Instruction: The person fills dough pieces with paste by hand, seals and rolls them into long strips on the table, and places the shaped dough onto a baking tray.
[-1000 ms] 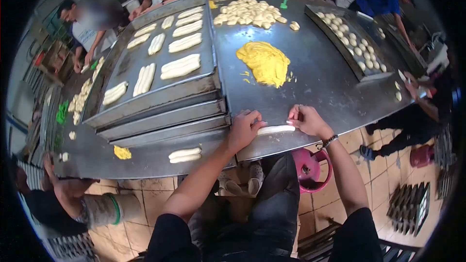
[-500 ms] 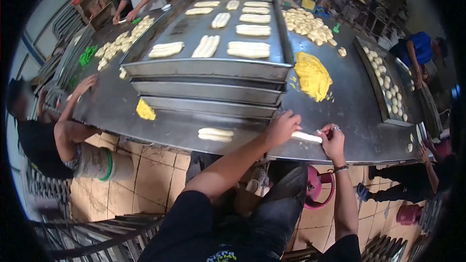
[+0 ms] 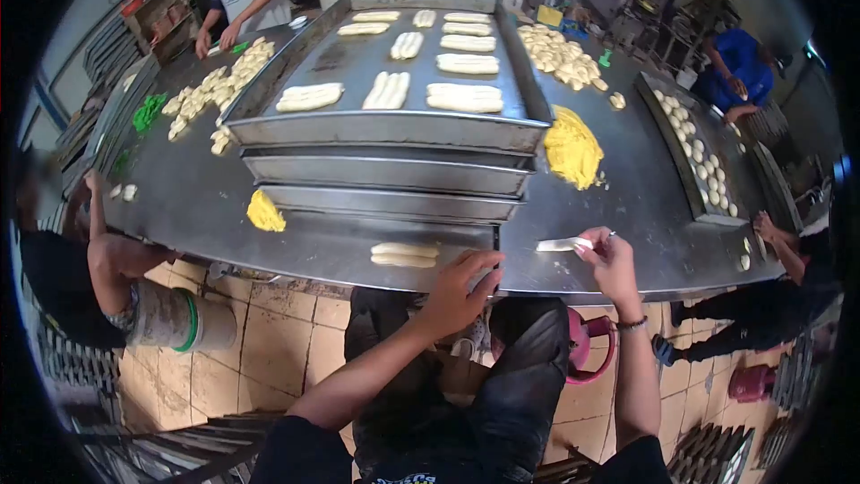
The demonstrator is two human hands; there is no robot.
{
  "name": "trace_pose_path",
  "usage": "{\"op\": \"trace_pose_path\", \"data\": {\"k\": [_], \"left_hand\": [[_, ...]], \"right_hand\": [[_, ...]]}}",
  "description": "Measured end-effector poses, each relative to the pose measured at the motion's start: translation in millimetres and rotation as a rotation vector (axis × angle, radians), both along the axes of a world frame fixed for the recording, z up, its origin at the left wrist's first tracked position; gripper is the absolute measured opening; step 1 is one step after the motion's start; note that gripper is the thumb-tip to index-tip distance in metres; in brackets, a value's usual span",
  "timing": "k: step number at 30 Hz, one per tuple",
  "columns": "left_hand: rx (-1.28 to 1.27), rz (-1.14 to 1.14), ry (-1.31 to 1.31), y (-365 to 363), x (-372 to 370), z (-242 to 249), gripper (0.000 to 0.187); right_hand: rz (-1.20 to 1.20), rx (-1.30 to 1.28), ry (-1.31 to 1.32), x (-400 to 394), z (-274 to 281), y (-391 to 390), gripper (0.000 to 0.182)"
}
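Note:
My right hand (image 3: 612, 266) pinches the right end of a pale dough strip (image 3: 560, 244), which stretches leftward on the metal table (image 3: 340, 233). At the table's front edge, my left hand (image 3: 462, 291) holds nothing, its fingers loosely bent and the thumb apart. Left of that hand lie dough strips side by side (image 3: 405, 254). Behind them stands a stack of metal trays (image 3: 385, 133). Rows of joined dough strips (image 3: 463, 97) rest in the top tray.
Yellow filling (image 3: 573, 148) lies right of the trays, and a smaller yellow lump (image 3: 265, 211) sits left. Dough pieces (image 3: 560, 56) are heaped behind. A tray of dough balls (image 3: 708, 166) is at the right. Other people work around the table.
My left hand has let go of the dough strip and moved left and toward me, to the table edge. My right hand still grips the strip's right end.

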State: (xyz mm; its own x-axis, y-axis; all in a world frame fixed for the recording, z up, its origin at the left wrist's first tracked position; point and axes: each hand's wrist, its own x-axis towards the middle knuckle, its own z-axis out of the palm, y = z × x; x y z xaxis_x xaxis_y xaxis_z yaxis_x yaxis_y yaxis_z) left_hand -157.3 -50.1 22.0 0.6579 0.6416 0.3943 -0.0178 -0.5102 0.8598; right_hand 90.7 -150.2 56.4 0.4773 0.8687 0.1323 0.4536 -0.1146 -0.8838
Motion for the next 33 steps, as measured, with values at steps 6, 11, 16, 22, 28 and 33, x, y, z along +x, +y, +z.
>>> {"op": "trace_pose_path", "data": {"k": [6,11,16,22,28,33], "left_hand": [[-0.678,-0.029,-0.223,-8,-47,10,0.048],[-0.763,0.002,-0.047,35,-100,15,0.036],[-0.347,0.236,0.173,87,-107,-1,0.026],[-0.057,0.354,0.243,109,-104,-24,0.021],[-0.014,0.269,0.288,115,-109,-22,0.019],[0.077,0.169,0.308,120,-115,-19,0.018]], "right_hand": [[0.251,0.135,0.279,-112,51,32,0.017],[0.312,0.17,0.458,-156,-5,56,0.019],[0.191,0.214,0.301,-176,-59,89,0.014],[0.102,0.151,0.031,-176,-74,110,0.017],[0.103,0.05,-0.041,-172,-60,109,0.018],[0.132,-0.026,-0.093,-169,-57,103,0.017]]}}
